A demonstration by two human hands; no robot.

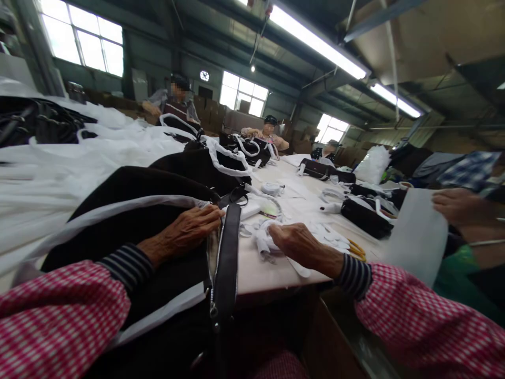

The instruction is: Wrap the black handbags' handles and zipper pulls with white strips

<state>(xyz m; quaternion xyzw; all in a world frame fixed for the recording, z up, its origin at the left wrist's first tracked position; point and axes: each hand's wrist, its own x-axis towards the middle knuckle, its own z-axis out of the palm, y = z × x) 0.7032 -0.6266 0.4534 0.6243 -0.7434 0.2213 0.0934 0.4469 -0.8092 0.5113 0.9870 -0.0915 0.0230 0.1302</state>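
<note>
A large black handbag (173, 287) lies on its side in front of me, its zipped opening facing right and its handles wrapped in white. My left hand (185, 231) rests across it, with the closed fingers gripping the edge beside the zipper (213, 302). To the right, my right hand (298, 245) is closed at a white-wrapped bundle (263, 239) on the table. Its fingertips are partly hidden, and the bundle's contents do not show. Another black bag (193, 166) with a white-wrapped handle stands just beyond.
White wrapping sheets (118, 142) are heaped at the left. Yellow-handled scissors (357, 248) lie right of my right hand. A co-worker's hand (460, 205) holds a white sheet (420, 229) at the right. Several people sit beyond with black bags. An open cardboard box (335, 337) stands below the table edge.
</note>
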